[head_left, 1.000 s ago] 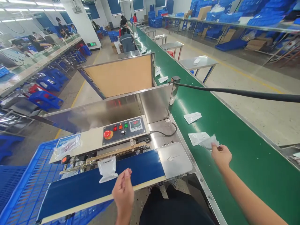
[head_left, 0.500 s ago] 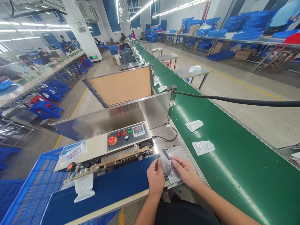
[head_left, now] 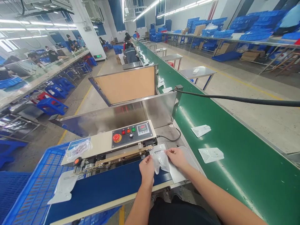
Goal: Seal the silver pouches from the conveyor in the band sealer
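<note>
Left grip and right grip are both closed, pinching the upper edges of a clear plastic pouch held just over the blue belt, right beside the feed end of the band sealer. A second pouch already lies flat at the belt's left end. Two more pouches remain on the green conveyor, not yet picked up.

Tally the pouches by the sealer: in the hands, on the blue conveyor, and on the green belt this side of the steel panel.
Pouch between left hand and right hand: 1
Pouch on blue conveyor: 1
Pouches on green belt: 2
Total: 4
</note>
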Demonstrator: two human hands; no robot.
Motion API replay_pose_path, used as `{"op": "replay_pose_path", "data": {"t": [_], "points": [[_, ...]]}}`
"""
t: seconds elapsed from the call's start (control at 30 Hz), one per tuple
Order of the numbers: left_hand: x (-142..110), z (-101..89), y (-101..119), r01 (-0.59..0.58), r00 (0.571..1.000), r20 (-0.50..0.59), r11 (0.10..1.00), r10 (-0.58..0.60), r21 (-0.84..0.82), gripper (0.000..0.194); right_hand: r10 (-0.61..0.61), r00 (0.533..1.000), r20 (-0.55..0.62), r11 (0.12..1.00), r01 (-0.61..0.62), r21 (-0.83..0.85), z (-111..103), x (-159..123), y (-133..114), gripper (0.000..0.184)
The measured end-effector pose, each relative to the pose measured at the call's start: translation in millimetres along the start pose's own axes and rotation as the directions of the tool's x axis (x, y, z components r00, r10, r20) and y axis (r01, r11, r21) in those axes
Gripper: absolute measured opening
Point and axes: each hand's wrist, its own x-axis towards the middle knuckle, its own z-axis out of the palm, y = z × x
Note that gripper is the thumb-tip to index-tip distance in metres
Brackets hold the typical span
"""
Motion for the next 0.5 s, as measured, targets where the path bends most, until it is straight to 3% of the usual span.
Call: {"op": "replay_pose_path", "data": {"t": [0.17, 0.27, 0.33, 0.4, 0.47, 0.5], "points": [[2.9, -28.1, 2.7, 0.018, 0.996, -0.087, 0.998, -0.023, -0.055, 0.045, 0.022, 0.992, 0.126, 0.999, -0.027, 0.036, 36.1, -2.4, -7.6, 0.036], [5.6, -49.6, 9.2, 0.025, 0.989, -0.148, 0.998, -0.032, -0.052, 0.043, -0.01, 0.985, 0.174, 0.999, 0.001, 0.051, 33.7, -6.7, -13.8, 0.036], [7.3, -67.4, 12.9, 0.024, 0.981, -0.192, 0.999, -0.027, -0.022, 0.038, -0.035, 0.995, 0.097, 0.999, 0.032, 0.027, 7.1, -2.4, -13.0, 0.045], [7.2, -87.6, 14.1, -0.009, 0.966, -0.257, 1.0, 0.01, 0.002, 0.034, -0.04, 0.996, -0.084, 0.999, 0.039, -0.019, -39.7, 9.7, -2.8, 0.054], [4.1, -108.7, 13.2, -0.087, 0.937, -0.339, 0.996, 0.087, 0.015, 0.034, -0.019, 0.934, -0.358, 0.996, -0.014, -0.089, -98.3, 25.0, 19.9, 0.058], [1.3, -118.8, 12.4, -0.132, 0.916, -0.379, 0.991, 0.132, 0.025, 0.034, -0.009, 0.85, -0.527, 0.988, -0.073, -0.135, -128.2, 31.5, 35.9, 0.059]]}}
